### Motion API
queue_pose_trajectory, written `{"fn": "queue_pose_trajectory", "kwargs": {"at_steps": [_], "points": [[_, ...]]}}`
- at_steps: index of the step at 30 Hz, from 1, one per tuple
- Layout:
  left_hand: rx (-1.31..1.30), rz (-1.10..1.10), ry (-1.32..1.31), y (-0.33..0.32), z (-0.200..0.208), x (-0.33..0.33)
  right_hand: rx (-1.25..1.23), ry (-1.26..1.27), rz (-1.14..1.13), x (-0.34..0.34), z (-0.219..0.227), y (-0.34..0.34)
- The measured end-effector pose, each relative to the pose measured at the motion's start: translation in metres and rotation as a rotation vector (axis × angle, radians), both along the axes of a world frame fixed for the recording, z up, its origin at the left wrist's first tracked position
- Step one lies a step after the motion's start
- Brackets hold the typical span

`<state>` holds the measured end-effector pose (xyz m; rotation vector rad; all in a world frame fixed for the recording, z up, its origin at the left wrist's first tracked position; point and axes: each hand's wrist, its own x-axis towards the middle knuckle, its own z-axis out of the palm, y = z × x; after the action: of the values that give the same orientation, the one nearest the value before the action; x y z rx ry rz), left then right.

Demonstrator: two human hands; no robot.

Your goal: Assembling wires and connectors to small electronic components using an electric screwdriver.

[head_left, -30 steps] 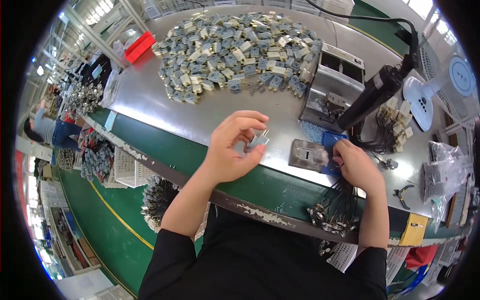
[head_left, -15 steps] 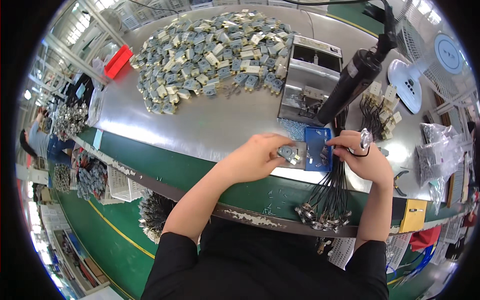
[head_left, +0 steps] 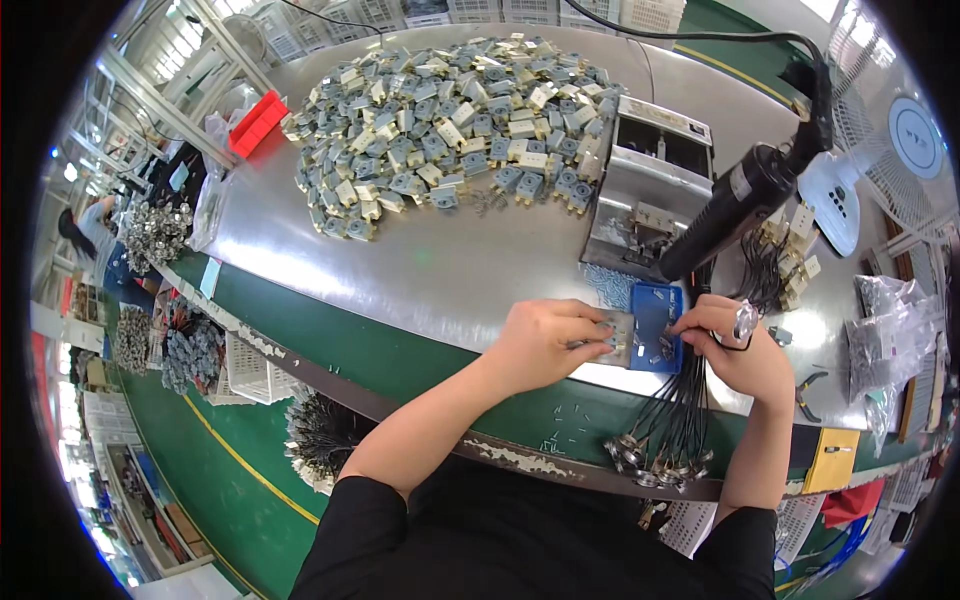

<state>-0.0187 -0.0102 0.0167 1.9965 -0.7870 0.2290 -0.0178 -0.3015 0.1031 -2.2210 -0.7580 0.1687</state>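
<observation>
Two bare hands of mine work near the front edge of a shiny metal-topped bench (head_left: 400,290). My left hand (head_left: 550,343) has its fingers and thumb narrowed together at a flat, grey rectangular block (head_left: 620,345). The fingertips hide most of whatever sits on that block, so I cannot tell whether they grip a part or only press on it.

My right hand (head_left: 752,362) holds a silver, round metal cable end (head_left: 745,322) in its curled fingers, with a short loop of black wire below it. Its thumb and forefinger come close together over the right side of a shallow blue plastic tray (head_left: 655,302), which lies just beside the block and has small metal bits in it. I cannot tell whether those two fingertips pinch one.

Below the tray, a fan of thin black cables with silver metal ends (head_left: 660,462) hangs toward the bench edge. Light blue small pieces (head_left: 608,285) lie just behind the tray, near a boxy silver metal machine (head_left: 645,185) and a thick black cylinder on an arm (head_left: 725,215). Farther back spreads a broad heap of grey and cream plug parts (head_left: 450,140). Black-handled pliers (head_left: 808,395) lie to my right.
</observation>
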Motion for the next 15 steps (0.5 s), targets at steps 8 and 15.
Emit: {"fn": "queue_pose_trajectory", "kwargs": {"at_steps": [8,15], "points": [[0.017,-0.012,0.175,0.017,0.012,0.016,0.019,0.071,-0.038,-0.001,0.002,0.005],[0.492,0.665,0.061,0.074,0.014,0.104,0.031,0.054,-0.057,0.000,0.002,0.012]]}}
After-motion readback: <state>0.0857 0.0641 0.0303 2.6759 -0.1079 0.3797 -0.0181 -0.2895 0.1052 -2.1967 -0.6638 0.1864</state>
